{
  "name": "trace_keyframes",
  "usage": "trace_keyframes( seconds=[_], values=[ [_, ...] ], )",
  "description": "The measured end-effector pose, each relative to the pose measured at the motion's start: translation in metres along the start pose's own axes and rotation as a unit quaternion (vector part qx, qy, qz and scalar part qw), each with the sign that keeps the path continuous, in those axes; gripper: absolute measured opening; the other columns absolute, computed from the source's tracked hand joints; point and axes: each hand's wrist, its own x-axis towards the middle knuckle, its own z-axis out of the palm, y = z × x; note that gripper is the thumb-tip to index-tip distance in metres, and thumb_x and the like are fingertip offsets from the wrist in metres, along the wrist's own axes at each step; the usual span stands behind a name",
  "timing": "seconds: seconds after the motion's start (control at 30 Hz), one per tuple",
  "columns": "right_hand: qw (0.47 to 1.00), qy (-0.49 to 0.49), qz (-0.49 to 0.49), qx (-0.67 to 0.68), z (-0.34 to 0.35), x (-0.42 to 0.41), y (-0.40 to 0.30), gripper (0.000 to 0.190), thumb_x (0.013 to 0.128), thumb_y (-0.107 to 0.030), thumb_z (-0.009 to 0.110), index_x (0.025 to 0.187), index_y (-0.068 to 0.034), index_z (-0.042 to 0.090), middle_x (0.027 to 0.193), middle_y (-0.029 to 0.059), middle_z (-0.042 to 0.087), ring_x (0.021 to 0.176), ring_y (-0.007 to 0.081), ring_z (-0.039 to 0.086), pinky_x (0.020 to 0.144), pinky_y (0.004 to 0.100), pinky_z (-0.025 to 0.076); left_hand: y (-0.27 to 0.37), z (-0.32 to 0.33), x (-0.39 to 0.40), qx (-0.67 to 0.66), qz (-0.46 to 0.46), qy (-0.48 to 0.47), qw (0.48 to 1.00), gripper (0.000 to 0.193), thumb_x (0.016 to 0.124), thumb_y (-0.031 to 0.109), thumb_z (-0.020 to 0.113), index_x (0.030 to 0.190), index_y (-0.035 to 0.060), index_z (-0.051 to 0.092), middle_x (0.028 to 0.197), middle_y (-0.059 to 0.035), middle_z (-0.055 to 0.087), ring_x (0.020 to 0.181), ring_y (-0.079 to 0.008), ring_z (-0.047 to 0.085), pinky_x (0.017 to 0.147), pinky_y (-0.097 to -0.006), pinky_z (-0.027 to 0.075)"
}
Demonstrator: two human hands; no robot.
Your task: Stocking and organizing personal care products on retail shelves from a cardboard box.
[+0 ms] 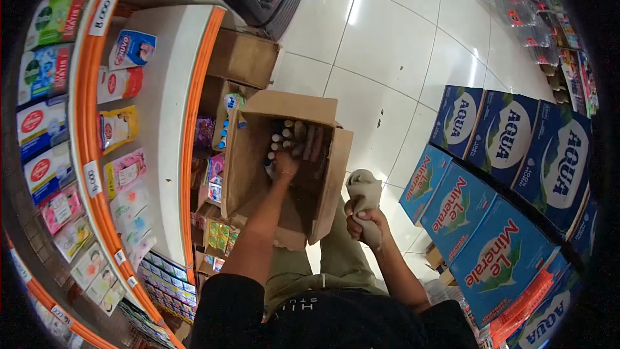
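An open cardboard box (293, 104) stands before me with its flaps spread. My left hand (286, 166) reaches deep into it, among several small bottles (287, 134) with pale caps. The fingers are shadowed and partly hidden, so I cannot tell whether they grip the bottle (269, 163) beside them. Several brown, elongated items (314, 143) lie along the box's right side. To the right of the box, my right hand (364, 220) is closed around a bunched, beige-grey cloth (364, 188), whose rolled end sticks out past the fist.
Shelves with orange edging (197, 131) hold soap and wash packs (127, 174) at left. Lower down, small goods and a brown carton (242, 57) adjoin the box. Stacked blue water cartons (503, 140) stand at right, with bottled drinks (516, 12) beyond. White floor tiles (373, 63) lie between.
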Motion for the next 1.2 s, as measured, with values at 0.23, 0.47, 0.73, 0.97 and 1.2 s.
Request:
trace_keyframes(
  seconds=[0.23, 0.47, 0.73, 0.97, 1.2],
  values=[
    [0.995, 0.067, -0.073, -0.015, -0.028, 0.004, -0.006, 0.028, 0.067, -0.024, 0.057, 0.082, -0.002, 0.046, 0.053, 0.0027, 0.037, 0.044, 0.0126, 0.037, 0.040, 0.0253, 0.028, 0.100, -0.024, -0.022, 0.246, 0.233, -0.176, 0.924, 0.065, 0.077, 0.009, 0.047, 0.137, 0.0107, 0.023, 0.108, -0.0205, 0.055, 0.068, -0.0348, 0.058, 0.056, -0.0434, 0.047],
    [0.993, 0.072, -0.084, 0.030, -0.041, 0.029, 0.001, 0.034, 0.066, -0.023, 0.059, 0.088, 0.000, 0.048, 0.060, 0.0065, 0.045, 0.045, 0.0154, 0.044, 0.040, 0.0262, 0.033, 0.031, 0.076, 0.006, 0.033, 0.309, 0.052, 0.949, 0.056, 0.084, 0.010, 0.038, 0.137, 0.0094, 0.022, 0.137, -0.0211, 0.024, 0.098, -0.0349, 0.053, 0.079, -0.0389, 0.046],
    [0.987, 0.096, -0.128, -0.016, -0.049, 0.048, 0.014, 0.041, 0.063, -0.022, 0.063, 0.095, 0.000, 0.049, 0.076, 0.0101, 0.053, 0.050, 0.0180, 0.051, 0.043, 0.0289, 0.041, -0.018, 0.157, 0.045, -0.060, 0.125, -0.043, 0.989, 0.043, 0.088, 0.015, 0.034, 0.130, 0.0046, 0.033, 0.126, -0.0206, 0.042, 0.111, -0.0339, 0.045, 0.088, -0.0396, 0.042],
    [0.986, 0.113, -0.118, -0.027, -0.078, 0.049, 0.029, 0.046, 0.063, -0.020, 0.063, 0.101, 0.000, 0.048, 0.082, 0.0115, 0.055, 0.058, 0.0192, 0.055, 0.047, 0.0297, 0.046, 0.007, 0.153, 0.051, -0.020, 0.150, -0.061, 0.987, 0.043, 0.088, 0.019, 0.036, 0.129, 0.0037, 0.035, 0.123, -0.0223, 0.044, 0.109, -0.0341, 0.047, 0.086, -0.0399, 0.043],
    [0.970, 0.172, -0.149, -0.080, -0.069, 0.059, 0.040, 0.047, 0.062, -0.025, 0.064, 0.099, -0.001, 0.046, 0.081, 0.0100, 0.052, 0.053, 0.0184, 0.054, 0.043, 0.0297, 0.046, 0.025, 0.130, 0.026, 0.010, 0.189, -0.054, 0.980, 0.043, 0.089, 0.023, 0.037, 0.127, 0.0028, 0.037, 0.119, -0.0239, 0.046, 0.107, -0.0343, 0.048, 0.084, -0.0402, 0.043]
  ],
)
